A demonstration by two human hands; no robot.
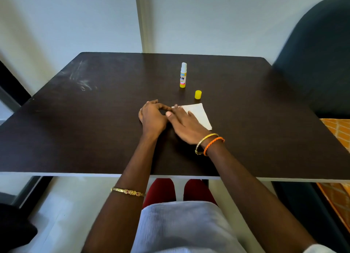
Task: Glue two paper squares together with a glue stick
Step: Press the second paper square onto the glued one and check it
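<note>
One white paper square (199,112) shows on the dark table (94,129), a little right of centre; I cannot tell whether a second sheet lies under it. My right hand (184,125) lies flat on its left half with straight fingers, pressing it down. My left hand (152,116) rests on the table just left of the paper, fingers loosely curled, its index fingertip touching the paper's left corner. Behind the paper, the glue stick (183,75) stands upright and uncapped. Its yellow cap (198,94) stands apart, between the stick and the paper.
A dark rounded chair back (318,59) rises at the table's right edge, with an orange patterned cloth (339,131) below it. The white wall runs close behind the table's far edge. My knees sit under the near edge.
</note>
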